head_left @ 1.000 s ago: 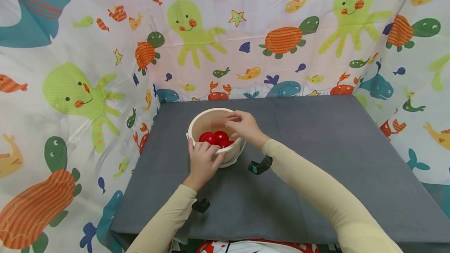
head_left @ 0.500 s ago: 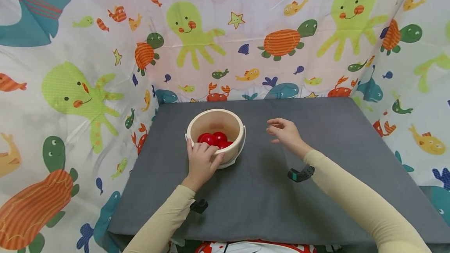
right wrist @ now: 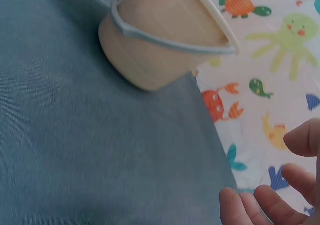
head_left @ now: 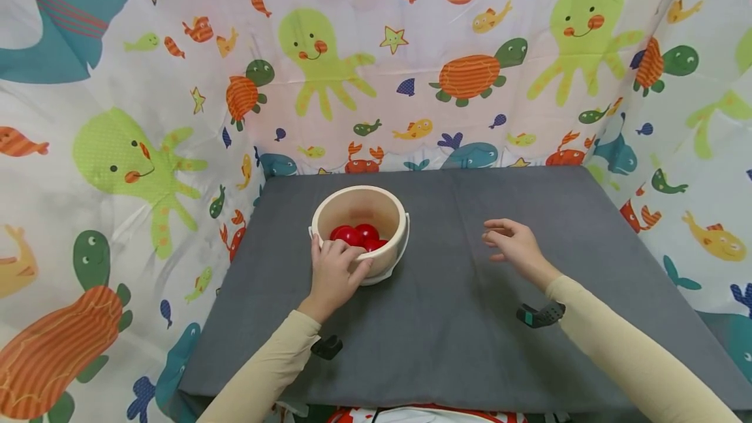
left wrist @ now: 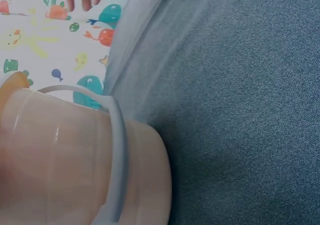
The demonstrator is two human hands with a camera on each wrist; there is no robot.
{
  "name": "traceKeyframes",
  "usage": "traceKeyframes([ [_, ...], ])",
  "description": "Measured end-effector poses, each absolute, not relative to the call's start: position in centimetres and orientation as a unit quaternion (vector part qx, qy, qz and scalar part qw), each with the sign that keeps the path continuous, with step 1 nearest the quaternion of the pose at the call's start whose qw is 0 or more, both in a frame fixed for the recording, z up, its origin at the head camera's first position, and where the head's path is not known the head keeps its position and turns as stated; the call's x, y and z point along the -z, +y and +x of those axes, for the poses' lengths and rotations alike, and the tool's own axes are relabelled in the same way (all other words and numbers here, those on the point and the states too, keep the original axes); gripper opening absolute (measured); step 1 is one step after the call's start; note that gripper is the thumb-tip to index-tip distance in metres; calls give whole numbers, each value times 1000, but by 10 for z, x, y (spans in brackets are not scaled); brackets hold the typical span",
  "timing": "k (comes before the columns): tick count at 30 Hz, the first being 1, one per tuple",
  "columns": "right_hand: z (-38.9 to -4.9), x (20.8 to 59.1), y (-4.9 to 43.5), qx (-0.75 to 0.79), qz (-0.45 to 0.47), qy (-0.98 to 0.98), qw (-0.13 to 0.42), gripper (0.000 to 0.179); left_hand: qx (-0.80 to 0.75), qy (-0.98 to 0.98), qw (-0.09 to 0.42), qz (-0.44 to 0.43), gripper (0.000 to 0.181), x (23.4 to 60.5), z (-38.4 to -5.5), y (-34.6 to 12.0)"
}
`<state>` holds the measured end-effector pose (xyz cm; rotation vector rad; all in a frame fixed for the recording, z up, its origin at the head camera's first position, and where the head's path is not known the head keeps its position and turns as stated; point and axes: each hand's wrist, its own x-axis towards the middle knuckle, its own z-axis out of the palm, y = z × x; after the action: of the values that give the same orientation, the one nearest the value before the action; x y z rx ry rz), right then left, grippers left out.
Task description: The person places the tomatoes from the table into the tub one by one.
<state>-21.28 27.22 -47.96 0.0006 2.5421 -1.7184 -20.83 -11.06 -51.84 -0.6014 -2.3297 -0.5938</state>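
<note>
A cream bucket (head_left: 364, 206) stands upright on the left half of the table, its white handle (left wrist: 119, 155) hanging down the side. Several glossy red balls (head_left: 348, 235) lie at its bottom, partly hidden by the near rim. My left hand (head_left: 335, 276) grips that near rim, fingers over the edge and thumb against the outer wall. Well to the right of the bucket, my right hand (head_left: 517, 247) hovers above the table with loosely bent fingers and holds nothing. In the right wrist view, its fingertips (right wrist: 230, 205) are apart from the bucket (right wrist: 165, 30).
A dark grey cloth (head_left: 446, 344) covers the table. Curtains (head_left: 376, 83) printed with sea animals hang behind it and along both sides. Each wrist carries a black band with a small camera (head_left: 540, 314).
My right hand has left the bucket's mouth and moved right, out over the table. The left hand stays on the rim, and the bucket has not moved.
</note>
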Motion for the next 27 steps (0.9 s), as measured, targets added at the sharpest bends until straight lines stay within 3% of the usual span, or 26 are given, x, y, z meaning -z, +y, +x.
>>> traceKeyframes([
  [8,-207,489,303,557,44,829,25,50,260,-886,303,-234,19,510,-208,-113],
  [14,-201,495,318,551,56,832,22,53,278,-872,318,-247,15,502,-209,-120],
  [27,-193,490,341,513,56,856,9,56,262,-885,309,-231,17,484,-215,-160],
])
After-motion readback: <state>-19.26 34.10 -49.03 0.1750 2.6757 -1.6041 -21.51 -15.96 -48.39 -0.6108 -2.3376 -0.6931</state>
